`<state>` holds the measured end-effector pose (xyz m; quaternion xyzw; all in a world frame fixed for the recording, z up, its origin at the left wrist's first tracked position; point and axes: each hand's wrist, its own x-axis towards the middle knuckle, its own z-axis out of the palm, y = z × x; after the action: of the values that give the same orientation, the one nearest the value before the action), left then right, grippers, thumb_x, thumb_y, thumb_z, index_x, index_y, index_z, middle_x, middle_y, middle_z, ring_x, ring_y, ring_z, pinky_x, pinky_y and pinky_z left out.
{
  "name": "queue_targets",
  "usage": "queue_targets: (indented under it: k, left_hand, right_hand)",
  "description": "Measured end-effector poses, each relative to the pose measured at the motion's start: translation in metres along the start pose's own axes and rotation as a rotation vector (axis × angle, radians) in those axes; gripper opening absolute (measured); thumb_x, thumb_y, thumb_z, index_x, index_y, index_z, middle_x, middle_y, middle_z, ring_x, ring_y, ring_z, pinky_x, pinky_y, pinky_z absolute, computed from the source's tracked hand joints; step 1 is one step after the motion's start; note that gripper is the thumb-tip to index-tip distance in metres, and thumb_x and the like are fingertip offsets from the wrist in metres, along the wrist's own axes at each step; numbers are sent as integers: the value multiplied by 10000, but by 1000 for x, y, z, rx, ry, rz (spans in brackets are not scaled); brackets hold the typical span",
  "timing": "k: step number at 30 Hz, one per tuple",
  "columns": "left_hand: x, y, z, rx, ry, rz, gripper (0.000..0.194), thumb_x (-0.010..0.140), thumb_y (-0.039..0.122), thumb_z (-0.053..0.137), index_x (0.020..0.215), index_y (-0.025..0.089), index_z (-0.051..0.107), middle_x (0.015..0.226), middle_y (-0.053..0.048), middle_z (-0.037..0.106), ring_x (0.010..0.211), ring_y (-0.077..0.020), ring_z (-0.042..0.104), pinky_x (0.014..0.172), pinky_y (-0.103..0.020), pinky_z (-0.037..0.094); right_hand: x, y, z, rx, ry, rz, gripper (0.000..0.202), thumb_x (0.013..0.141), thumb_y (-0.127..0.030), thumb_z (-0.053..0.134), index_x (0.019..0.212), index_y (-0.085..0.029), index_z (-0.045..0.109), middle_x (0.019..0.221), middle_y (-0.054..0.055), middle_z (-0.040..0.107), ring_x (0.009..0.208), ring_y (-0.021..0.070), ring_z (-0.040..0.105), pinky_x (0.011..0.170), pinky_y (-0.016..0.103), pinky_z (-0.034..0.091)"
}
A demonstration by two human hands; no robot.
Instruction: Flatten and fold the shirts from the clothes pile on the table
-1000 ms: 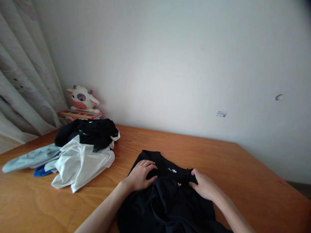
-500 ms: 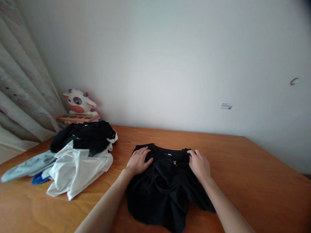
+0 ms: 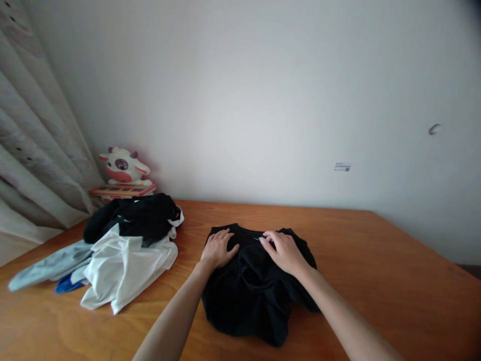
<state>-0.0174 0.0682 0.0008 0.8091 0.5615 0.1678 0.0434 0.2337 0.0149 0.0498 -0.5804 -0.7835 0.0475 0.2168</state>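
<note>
Head view, two hands (image 3: 218, 249) (image 3: 285, 250), fingers (image 3: 224, 235) on one black shirt (image 3: 244, 311), one toy (image 3: 124, 170)

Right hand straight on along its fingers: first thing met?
The right hand would likely meet the neckline of the black shirt first, then wooden tabletop, then the wall. Depth is hard to judge here.

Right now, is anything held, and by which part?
No grip is clear: left hand lies on the black garment near one shoulder, right hand near its neckline.
</note>
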Motion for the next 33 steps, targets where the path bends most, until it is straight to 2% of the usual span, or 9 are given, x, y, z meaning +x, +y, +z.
queue_targets:
  k: [3, 7, 11, 13, 15, 19, 23, 27, 33]
  left_hand:
    - [-1, -1, 0, -22, 1, 8, 539, 937, 523, 533, 1351, 189, 617, 1514, -145, 523, 1413, -317, 467, 1169, -510, 337]
    - [-3, -2, 1, -46, 20, 3, 525, 929, 520, 541, 1333, 198, 631, 1503, -144, 536, 1403, -322, 479, 1166, -509, 345]
    - [-3, -1, 2, -47, 27, -1, 503, 919, 513, 552, 1326, 230, 635, 1502, -119, 544, 1406, -317, 474, 1163, -512, 342]
    - [-2, 0, 1, -47, 20, -3, 506, 916, 518, 549, 1329, 237, 633, 1504, -115, 542, 1411, -317, 468, 1162, -516, 339]
    - [-1, -1, 1, -43, 8, -3, 516, 917, 523, 544, 1338, 236, 628, 1513, -119, 532, 1418, -320, 458, 1161, -523, 334]
    - [5, -4, 2, -12, -18, 8, 530, 932, 530, 514, 1367, 242, 609, 1536, -118, 503, 1433, -318, 436, 1163, -532, 320]
    - [17, -10, 4, -1, -22, 8, 525, 935, 528, 509, 1375, 259, 605, 1545, -105, 494, 1431, -327, 435, 1165, -547, 311]
    - [32, -17, 7, 10, -11, -7, 514, 939, 515, 500, 1369, 253, 608, 1536, -106, 505, 1430, -321, 438, 1161, -541, 319]
    - [41, -22, 10, -20, 70, -18, 447, 927, 507, 539, 1245, 219, 665, 1413, -121, 618, 1336, -317, 529, 1121, -492, 374]
  right_hand:
    - [-15, -34, -5, 120, -176, -54, 398, 972, -489, 541, 1213, -195, 658, 1129, 89, 753, 1062, 246, 677, 960, 354, 426]
    - [-47, -62, -25, 43, -231, -144, 285, 953, -437, 590, 1076, -208, 708, 1064, 84, 757, 1009, 259, 670, 961, 381, 415]
    - [-82, -74, -41, -22, -318, -213, 249, 960, -426, 574, 946, -218, 710, 876, 71, 722, 934, 255, 653, 911, 375, 416]
    - [-95, -76, -39, -10, -382, -164, 236, 963, -407, 554, 979, -224, 701, 885, 66, 717, 925, 253, 656, 856, 353, 430]
    - [-102, -73, -32, 24, -384, -84, 249, 979, -414, 516, 1009, -232, 683, 954, 61, 723, 937, 249, 660, 842, 351, 435]
    - [-96, -60, -11, 58, -284, 66, 370, 987, -553, 454, 951, -234, 640, 1016, 59, 691, 987, 264, 638, 879, 404, 427]
    - [-78, -41, 10, 71, -238, 138, 430, 971, -634, 434, 914, -251, 619, 1007, 40, 645, 1015, 262, 602, 896, 435, 405]
    - [-54, -19, 29, 17, -140, 137, 423, 1002, -580, 403, 862, -244, 618, 979, 36, 638, 982, 236, 599, 858, 392, 386]
    - [-21, -1, 42, 30, -2, 204, 258, 978, -386, 509, 808, -221, 610, 893, 16, 686, 879, 186, 637, 740, 290, 348]
